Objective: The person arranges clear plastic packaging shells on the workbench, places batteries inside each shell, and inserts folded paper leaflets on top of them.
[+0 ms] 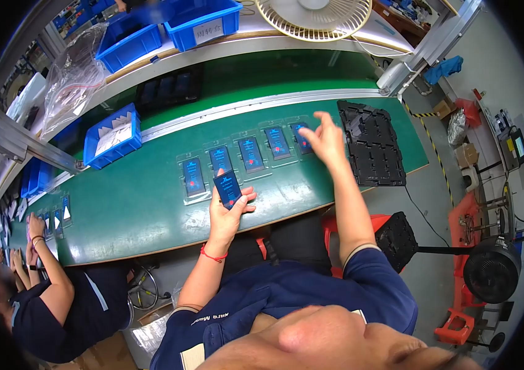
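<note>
My left hand (228, 213) holds a dark flat battery-like piece (227, 189) with blue print and a red mark, above the front of the green table (120, 216). My right hand (327, 140) is raised with its fingers apart, just beside the rightmost dark piece (301, 137); whether it touches that piece is unclear. Several similar pieces lie in a row in clear plastic trays, among them one at the left end (193, 176), one in the middle (251, 153) and one further right (277, 142). To the right of my right hand lies a black moulded tray (373, 145).
A blue bin (113, 137) with white papers stands at the back left. Above, a shelf (237, 52) carries blue bins (203, 28) and a fan (314, 15). At the left a co-worker (68, 302) works over similar pieces (57, 219). A black fan (492, 270) stands at the right.
</note>
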Available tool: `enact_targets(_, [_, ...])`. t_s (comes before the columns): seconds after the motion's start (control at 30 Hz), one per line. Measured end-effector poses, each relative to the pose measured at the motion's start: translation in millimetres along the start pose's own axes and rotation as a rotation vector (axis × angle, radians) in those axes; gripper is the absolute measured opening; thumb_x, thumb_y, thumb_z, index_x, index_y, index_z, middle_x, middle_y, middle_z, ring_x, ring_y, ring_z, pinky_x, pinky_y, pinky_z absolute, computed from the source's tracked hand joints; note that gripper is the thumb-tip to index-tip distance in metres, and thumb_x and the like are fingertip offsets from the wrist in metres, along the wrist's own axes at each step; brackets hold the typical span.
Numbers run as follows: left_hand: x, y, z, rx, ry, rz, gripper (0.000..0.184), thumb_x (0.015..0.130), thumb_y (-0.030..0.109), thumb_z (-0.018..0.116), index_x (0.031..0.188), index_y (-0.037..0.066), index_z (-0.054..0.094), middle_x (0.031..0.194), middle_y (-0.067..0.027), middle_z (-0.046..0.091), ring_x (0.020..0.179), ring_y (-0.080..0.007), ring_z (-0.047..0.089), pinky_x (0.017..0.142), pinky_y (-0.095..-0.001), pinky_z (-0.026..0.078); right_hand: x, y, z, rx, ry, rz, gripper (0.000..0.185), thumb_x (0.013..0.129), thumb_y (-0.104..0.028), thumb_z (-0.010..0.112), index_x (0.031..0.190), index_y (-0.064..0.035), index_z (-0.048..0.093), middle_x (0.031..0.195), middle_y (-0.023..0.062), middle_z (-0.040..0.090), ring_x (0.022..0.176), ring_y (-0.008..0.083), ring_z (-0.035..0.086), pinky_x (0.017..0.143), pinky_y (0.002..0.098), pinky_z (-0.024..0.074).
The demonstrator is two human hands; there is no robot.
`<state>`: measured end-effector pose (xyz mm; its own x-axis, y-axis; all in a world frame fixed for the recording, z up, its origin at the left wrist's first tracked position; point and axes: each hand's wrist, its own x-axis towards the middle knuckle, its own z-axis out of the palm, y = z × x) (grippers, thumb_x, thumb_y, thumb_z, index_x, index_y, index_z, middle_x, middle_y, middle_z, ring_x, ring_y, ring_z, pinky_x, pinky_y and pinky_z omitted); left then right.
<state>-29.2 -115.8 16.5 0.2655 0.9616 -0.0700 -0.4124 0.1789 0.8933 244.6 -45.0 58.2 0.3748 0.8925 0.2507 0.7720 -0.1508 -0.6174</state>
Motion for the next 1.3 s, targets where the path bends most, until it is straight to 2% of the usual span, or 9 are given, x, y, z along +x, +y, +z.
enact_targets(0.07, [5.1, -5.0, 2.6, 0.035, -0.015, -0.015, 0.08, 0.087, -0.002, 0.057, 0.147, 0.014, 0.005, 0.109, -0.0218, 0.058, 0.094, -0.0272, 0.064, 0.069, -0.0315, 0.057, -36.2, -11.6, 19.0, 0.441, -0.091, -0.021, 0.047, 0.071, -0.025, 0.078, 0.106, -0.0024, 0.059, 0.064, 0.0037, 0.061, 0.061, 0.01, 0.058, 0.058, 0.0268, 0.0492])
enact_targets(0.2, [17.6, -13.9, 39.5, 0.095, -0.205, 0.034, 0.089, 0.084, -0.009, 0.056, 0.147, 0.019, 0.0, 0.119, -0.0158, 0.051, 0.095, -0.0208, 0.061, 0.066, -0.0294, 0.057, -95.6, -41.4, 35.9, 0.926, -0.553, -0.147, 0.023, 0.083, -0.01, 0.067, 0.101, -0.0021, 0.056, 0.088, 0.0011, 0.057, 0.083, 0.0079, 0.052, 0.072, 0.0237, 0.0458])
enact_targets(0.27, [20.3, -10.2, 50.5, -0.041, -0.325, -0.062, 0.097, 0.081, -0.011, 0.058, 0.147, 0.022, -0.004, 0.125, -0.017, 0.046, 0.101, -0.0223, 0.058, 0.076, -0.0313, 0.055, -86.5, -38.6, 24.1, 0.973, -0.367, -0.102, 0.014, 0.085, -0.008, 0.062, 0.097, -0.0034, 0.056, 0.088, -0.0025, 0.055, 0.083, 0.006, 0.051, 0.071, 0.0233, 0.0448])
enact_targets(0.37, [33.0, -8.8, 30.0, 0.168, -0.3, -0.063, 0.1, 0.077, -0.009, 0.065, 0.148, 0.021, 0.0, 0.132, -0.0265, 0.042, 0.112, -0.0277, 0.054, 0.086, -0.0363, 0.051, -29.5, 8.3, -13.5, 0.756, 0.1, -0.061, 0.01, 0.085, -0.005, 0.062, 0.09, -0.0043, 0.054, 0.071, -0.0054, 0.052, 0.062, 0.0047, 0.049, 0.057, 0.0221, 0.0438])
enact_targets(0.4, [35.9, -3.0, 24.6, 0.288, -0.229, 0.048, 0.083, 0.078, -0.008, 0.064, 0.145, 0.012, 0.021, 0.129, -0.0243, 0.047, 0.114, -0.0251, 0.052, 0.086, -0.0345, 0.052, -6.1, 39.9, -15.1, 0.544, 0.258, -0.032, 0.021, 0.083, -0.006, 0.064, 0.102, -0.0018, 0.056, 0.065, -0.0014, 0.055, 0.057, 0.008, 0.051, 0.053, 0.0254, 0.0437])
enact_targets(0.53, [56.2, 20.9, -1.3, 1.245, -0.074, 0.591, 0.047, 0.08, 0.013, 0.068, 0.122, 0.0, 0.054, 0.123, -0.0228, 0.053, 0.119, -0.0369, 0.048, 0.097, -0.0445, 0.041, 20.2, 94.0, -15.2, -0.192, 0.185, 0.067, 0.047, 0.076, -0.02, 0.071, 0.118, -0.0084, 0.052, 0.078, 0.0141, 0.065, 0.079, 0.0332, 0.062, 0.078, 0.045, 0.0432])
enact_targets(0.67, [68.8, 25.2, -11.4, 1.652, 0.059, 0.241, 0.064, 0.082, 0.044, 0.062, 0.133, 0.011, 0.045, 0.145, -0.0228, 0.027, 0.136, -0.0422, 0.017, 0.107, -0.0608, 0.012, -0.3, 80.0, 3.3, -0.362, 0.231, -0.06, 0.037, 0.075, -0.029, 0.07, 0.109, -0.0142, 0.064, 0.101, 0.0124, 0.056, 0.1, 0.0322, 0.052, 0.085, 0.0434, 0.0397])
enact_targets(0.93, [74.6, 12.5, -32.3, 1.708, 0.09, 0.281, 0.069, 0.081, 0.057, 0.054, 0.136, 0.016, 0.043, 0.148, -0.0212, 0.021, 0.138, -0.0414, 0.013, 0.105, -0.0652, 0.01, 12.1, 52.4, 17.5, -0.422, 0.082, -0.236, 0.07, 0.076, -0.053, 0.064, 0.124, -0.0035, 0.052, 0.12, 0.0224, 0.05, 0.111, 0.0379, 0.047, 0.092, 0.0468, 0.0383])
enact_targets(1.3, [27.4, 54.4, -91.8, 1.602, 0.08, 0.248, 0.067, 0.081, 0.052, 0.059, 0.134, 0.013, 0.044, 0.145, -0.0247, 0.024, 0.137, -0.0437, 0.014, 0.104, -0.0661, 0.011, -29.2, -12.7, 48.7, -0.402, -0.051, -0.19, 0.083, 0.072, -0.051, 0.068, 0.132, -0.0005, 0.043, 0.129, 0.0246, 0.041, 0.116, 0.0378, 0.038, 0.099, 0.0459, 0.0307])
